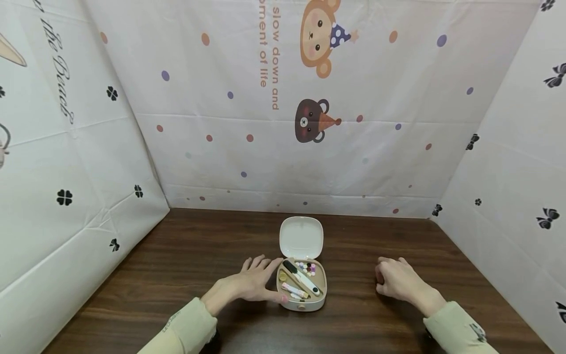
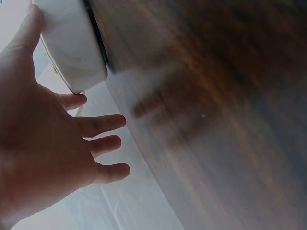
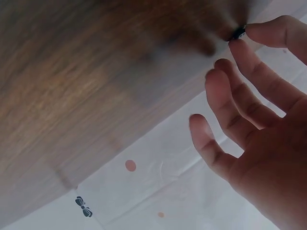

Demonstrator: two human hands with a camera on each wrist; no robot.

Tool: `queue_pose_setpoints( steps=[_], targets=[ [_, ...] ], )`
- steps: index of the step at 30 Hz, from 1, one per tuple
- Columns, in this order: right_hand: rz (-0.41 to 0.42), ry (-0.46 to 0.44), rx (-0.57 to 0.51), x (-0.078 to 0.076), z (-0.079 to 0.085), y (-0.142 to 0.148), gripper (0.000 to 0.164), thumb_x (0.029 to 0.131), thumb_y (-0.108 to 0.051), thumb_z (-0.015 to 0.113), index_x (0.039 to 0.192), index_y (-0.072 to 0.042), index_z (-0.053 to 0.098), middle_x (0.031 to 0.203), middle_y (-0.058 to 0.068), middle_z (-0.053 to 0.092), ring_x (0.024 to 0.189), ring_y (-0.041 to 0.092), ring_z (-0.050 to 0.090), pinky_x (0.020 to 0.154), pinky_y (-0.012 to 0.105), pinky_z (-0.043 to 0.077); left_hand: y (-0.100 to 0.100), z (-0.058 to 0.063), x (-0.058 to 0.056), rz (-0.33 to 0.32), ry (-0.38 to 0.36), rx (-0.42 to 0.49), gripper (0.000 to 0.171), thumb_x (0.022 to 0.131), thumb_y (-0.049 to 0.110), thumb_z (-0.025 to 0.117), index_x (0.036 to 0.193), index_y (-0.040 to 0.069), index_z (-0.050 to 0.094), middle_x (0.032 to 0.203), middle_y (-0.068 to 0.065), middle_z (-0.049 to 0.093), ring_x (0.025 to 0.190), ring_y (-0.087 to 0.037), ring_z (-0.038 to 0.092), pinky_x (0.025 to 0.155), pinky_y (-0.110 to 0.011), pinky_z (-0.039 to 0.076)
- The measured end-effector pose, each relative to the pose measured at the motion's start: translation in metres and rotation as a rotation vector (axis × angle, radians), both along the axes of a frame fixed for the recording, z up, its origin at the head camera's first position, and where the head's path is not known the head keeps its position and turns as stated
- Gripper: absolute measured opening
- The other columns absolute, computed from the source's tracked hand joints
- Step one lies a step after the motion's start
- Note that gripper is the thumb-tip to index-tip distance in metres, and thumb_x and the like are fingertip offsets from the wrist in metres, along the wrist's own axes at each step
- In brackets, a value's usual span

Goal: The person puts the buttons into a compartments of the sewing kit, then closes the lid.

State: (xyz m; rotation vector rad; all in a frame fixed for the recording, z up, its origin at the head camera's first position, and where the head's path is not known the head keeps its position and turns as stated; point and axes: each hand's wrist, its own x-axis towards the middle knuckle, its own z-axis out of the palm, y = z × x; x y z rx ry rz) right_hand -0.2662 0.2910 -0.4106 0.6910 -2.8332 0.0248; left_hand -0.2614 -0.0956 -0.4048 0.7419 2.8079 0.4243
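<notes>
My left hand [image 1: 254, 281] is at the left side of a small white sewing box [image 1: 302, 306], gripping it between thumb and index finger. In the left wrist view the thumb [image 2: 29, 29] lies along the box wall [image 2: 72, 43], and the other fingers spread out beside it. The box is uncovered, its lid [image 1: 301, 238] tipped up at the back. Inside lie a black-and-white slim tool [image 1: 305, 281], several coloured beads [image 1: 308, 268] and a banded tube [image 1: 295, 290]. Well to the right, my right hand [image 1: 400, 280] pinches a tiny dark piece [image 3: 238, 32] between thumb and index fingertips.
The dark wooden table [image 1: 212, 236] runs back to a white printed cloth [image 1: 199, 162]. More cloth stands along the left [image 1: 88, 206] and right [image 1: 499, 206] sides. A round yellowish piece [image 1: 283, 276] sits in the box's left compartment.
</notes>
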Motion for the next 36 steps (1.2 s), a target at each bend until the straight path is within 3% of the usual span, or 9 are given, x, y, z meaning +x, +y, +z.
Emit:
queue_pose_setpoints(
  steps=[4, 7, 11, 21, 36],
  targets=[
    [-0.016, -0.033, -0.005, -0.001, -0.001, 0.000, 0.029, 0.066, -0.015, 0.077, 0.058, -0.022, 0.050, 0.071, -0.009, 0.045, 0.056, 0.005, 0.038, 0.064, 0.035, 0.031, 0.000, 0.000, 0.000, -0.001, -0.003, 0.004, 0.101, 0.077, 0.072, 0.063, 0.152, 0.019, 0.022, 0.150, -0.016, 0.037, 0.144, -0.040, 0.024, 0.113, -0.064, 0.018],
    [-0.019, -0.032, -0.004, -0.002, -0.001, 0.001, 0.029, 0.065, -0.017, 0.077, 0.057, -0.023, 0.050, 0.077, -0.008, 0.050, 0.064, 0.008, 0.046, 0.069, 0.043, 0.037, 0.000, -0.001, 0.000, -0.002, -0.005, 0.006, 0.101, 0.077, 0.072, 0.062, 0.152, 0.019, 0.022, 0.150, -0.016, 0.037, 0.144, -0.040, 0.023, 0.113, -0.064, 0.017],
    [-0.012, -0.012, -0.005, -0.003, -0.001, 0.001, 0.032, 0.063, -0.018, 0.078, 0.054, -0.024, 0.048, 0.086, -0.007, 0.055, 0.077, 0.015, 0.051, 0.079, 0.053, 0.037, -0.001, -0.002, -0.001, -0.006, -0.005, 0.009, 0.100, 0.077, 0.072, 0.062, 0.153, 0.019, 0.022, 0.150, -0.015, 0.037, 0.145, -0.040, 0.023, 0.113, -0.064, 0.017],
    [0.009, 0.019, -0.067, -0.009, 0.000, -0.007, 0.032, 0.065, -0.017, 0.075, 0.055, -0.026, 0.046, 0.091, -0.006, 0.056, 0.085, 0.018, 0.049, 0.080, 0.052, 0.031, -0.001, -0.004, -0.002, -0.006, -0.011, 0.017, 0.101, 0.077, 0.072, 0.062, 0.153, 0.020, 0.022, 0.151, -0.016, 0.037, 0.145, -0.040, 0.022, 0.113, -0.064, 0.017],
    [0.124, 0.015, -0.209, -0.019, 0.018, -0.062, 0.024, 0.064, -0.018, 0.072, 0.058, -0.030, 0.052, 0.092, -0.005, 0.061, 0.090, 0.018, 0.056, 0.079, 0.047, 0.037, -0.001, -0.004, -0.001, -0.006, 0.020, 0.001, 0.101, 0.076, 0.073, 0.061, 0.153, 0.021, 0.021, 0.149, -0.016, 0.039, 0.144, -0.040, 0.024, 0.113, -0.063, 0.018]
  ],
)
